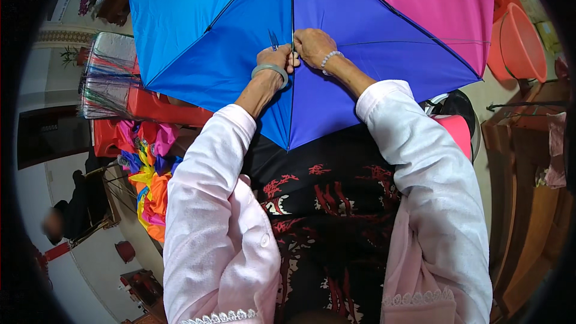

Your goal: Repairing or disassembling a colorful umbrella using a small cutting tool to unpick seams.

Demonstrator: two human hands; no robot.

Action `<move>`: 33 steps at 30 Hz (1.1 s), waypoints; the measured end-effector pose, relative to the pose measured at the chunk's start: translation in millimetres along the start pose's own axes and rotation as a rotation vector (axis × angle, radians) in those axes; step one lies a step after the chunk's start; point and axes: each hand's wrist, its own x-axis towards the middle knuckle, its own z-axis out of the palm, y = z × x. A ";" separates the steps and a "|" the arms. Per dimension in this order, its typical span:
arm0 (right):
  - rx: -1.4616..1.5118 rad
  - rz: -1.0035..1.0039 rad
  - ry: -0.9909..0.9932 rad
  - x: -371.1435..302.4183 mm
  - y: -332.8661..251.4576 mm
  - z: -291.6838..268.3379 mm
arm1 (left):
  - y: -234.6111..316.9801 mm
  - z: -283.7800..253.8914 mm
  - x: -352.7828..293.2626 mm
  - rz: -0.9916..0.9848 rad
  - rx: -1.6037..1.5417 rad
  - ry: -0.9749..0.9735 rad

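Observation:
An open umbrella canopy with blue, purple, pink and green panels spreads before me, its inner side and dark ribs showing. My left hand is closed at the middle rib, and the two pointed tips of small thread snips stick up from it. Right beside it, my right hand pinches close to the same rib. From that hand a dark thread runs rightward over the purple panel. Whatever lies between the right fingertips is hidden; I cannot tell whether there is a needle.
At the left, bundles of coloured threads lie on a red stool. Below them is a heap of bright folded fabric. Orange-red buckets stand at the far right, near wooden furniture.

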 end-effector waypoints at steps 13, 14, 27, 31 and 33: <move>0.300 0.246 -0.294 2.1 1.3 -20.3 | -7.6 -11.7 2.9 0.030 -0.148 0.097; 0.346 0.269 -0.282 1.0 0.5 -21.6 | -7.8 -13.2 4.6 0.026 -0.139 0.078; 0.412 0.251 -0.304 1.9 7.3 -17.6 | -3.1 -20.0 11.6 -0.037 -0.019 -0.147; 0.417 0.198 -0.288 -0.6 2.5 -18.3 | -1.7 -26.3 14.9 -0.026 0.026 -0.168; 0.283 0.104 -0.203 1.9 8.4 -8.6 | -3.4 -20.7 12.9 -0.009 0.034 -0.158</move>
